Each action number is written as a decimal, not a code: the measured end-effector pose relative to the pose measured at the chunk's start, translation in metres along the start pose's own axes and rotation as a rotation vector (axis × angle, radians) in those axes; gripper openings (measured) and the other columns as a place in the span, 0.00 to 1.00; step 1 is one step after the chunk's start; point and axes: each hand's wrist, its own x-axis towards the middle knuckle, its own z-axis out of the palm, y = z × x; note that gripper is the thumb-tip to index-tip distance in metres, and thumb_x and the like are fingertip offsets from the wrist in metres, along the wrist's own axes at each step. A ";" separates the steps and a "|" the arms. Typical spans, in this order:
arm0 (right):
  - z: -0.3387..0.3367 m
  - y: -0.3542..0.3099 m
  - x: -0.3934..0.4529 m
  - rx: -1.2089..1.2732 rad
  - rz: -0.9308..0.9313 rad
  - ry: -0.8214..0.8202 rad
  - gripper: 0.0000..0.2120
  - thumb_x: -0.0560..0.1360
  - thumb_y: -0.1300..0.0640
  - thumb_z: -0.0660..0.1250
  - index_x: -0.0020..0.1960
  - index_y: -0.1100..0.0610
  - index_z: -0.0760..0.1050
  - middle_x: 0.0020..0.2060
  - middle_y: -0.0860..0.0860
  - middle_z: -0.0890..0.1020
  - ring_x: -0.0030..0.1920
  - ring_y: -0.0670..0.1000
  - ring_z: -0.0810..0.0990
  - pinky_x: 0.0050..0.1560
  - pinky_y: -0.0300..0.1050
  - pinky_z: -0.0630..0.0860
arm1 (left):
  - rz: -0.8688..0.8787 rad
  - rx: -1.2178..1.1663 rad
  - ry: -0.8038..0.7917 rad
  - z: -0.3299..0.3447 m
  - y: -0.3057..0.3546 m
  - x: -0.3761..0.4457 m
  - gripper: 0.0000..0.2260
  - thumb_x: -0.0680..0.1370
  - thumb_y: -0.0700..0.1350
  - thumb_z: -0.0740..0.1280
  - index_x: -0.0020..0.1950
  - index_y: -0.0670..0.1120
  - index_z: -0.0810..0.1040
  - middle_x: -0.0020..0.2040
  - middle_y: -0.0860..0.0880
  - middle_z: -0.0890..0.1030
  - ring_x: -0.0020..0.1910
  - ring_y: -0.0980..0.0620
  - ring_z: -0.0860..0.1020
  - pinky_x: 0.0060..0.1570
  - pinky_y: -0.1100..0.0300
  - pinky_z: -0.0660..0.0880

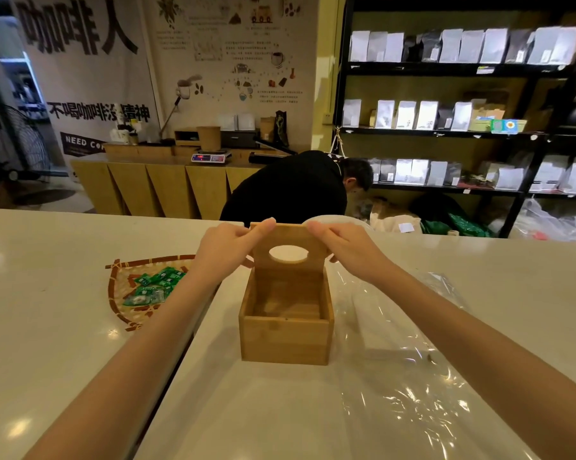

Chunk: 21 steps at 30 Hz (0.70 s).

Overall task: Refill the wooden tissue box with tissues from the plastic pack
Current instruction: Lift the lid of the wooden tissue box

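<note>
A pale counter (64,277) fills the lower frame. At centre sits an empty wooden tissue box (286,323), clear plastic wrap (396,360) beside it. Left hand (225,249) and right hand (344,247) fingers pinch its raised lid (288,244) upright.

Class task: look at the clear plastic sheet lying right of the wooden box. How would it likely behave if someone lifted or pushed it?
The clear crinkled plastic sheet is probably floppy: it lies in wrinkles and folds. It likely weighs very little, since it looks thin and see-through. Pushed, it would probably slide and bunch on the glossy white counter.
</note>
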 end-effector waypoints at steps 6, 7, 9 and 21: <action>0.009 0.001 0.010 0.202 0.151 0.007 0.16 0.80 0.46 0.48 0.41 0.47 0.70 0.36 0.45 0.77 0.39 0.43 0.76 0.38 0.34 0.73 | -0.125 0.058 0.058 0.009 0.002 0.014 0.28 0.73 0.66 0.54 0.43 0.43 0.80 0.38 0.46 0.83 0.35 0.51 0.81 0.43 0.57 0.77; 0.010 0.003 0.011 0.226 0.166 0.005 0.16 0.80 0.45 0.47 0.41 0.45 0.69 0.36 0.46 0.78 0.40 0.44 0.77 0.39 0.36 0.73 | -0.136 0.064 0.065 0.010 0.002 0.015 0.28 0.74 0.65 0.53 0.41 0.44 0.79 0.37 0.46 0.82 0.35 0.51 0.81 0.42 0.58 0.76; 0.010 0.006 0.012 0.262 0.196 0.021 0.15 0.80 0.46 0.46 0.46 0.47 0.70 0.39 0.47 0.79 0.41 0.45 0.77 0.43 0.39 0.73 | -0.164 0.065 0.060 0.013 0.004 0.015 0.25 0.74 0.65 0.52 0.35 0.47 0.75 0.35 0.47 0.79 0.35 0.51 0.79 0.41 0.58 0.75; -0.041 0.003 -0.071 0.066 0.212 0.016 0.13 0.79 0.53 0.56 0.60 0.54 0.71 0.48 0.47 0.78 0.50 0.48 0.78 0.49 0.39 0.75 | 0.498 0.165 0.084 0.021 0.060 -0.077 0.21 0.73 0.57 0.60 0.61 0.46 0.75 0.63 0.45 0.74 0.61 0.49 0.72 0.58 0.54 0.71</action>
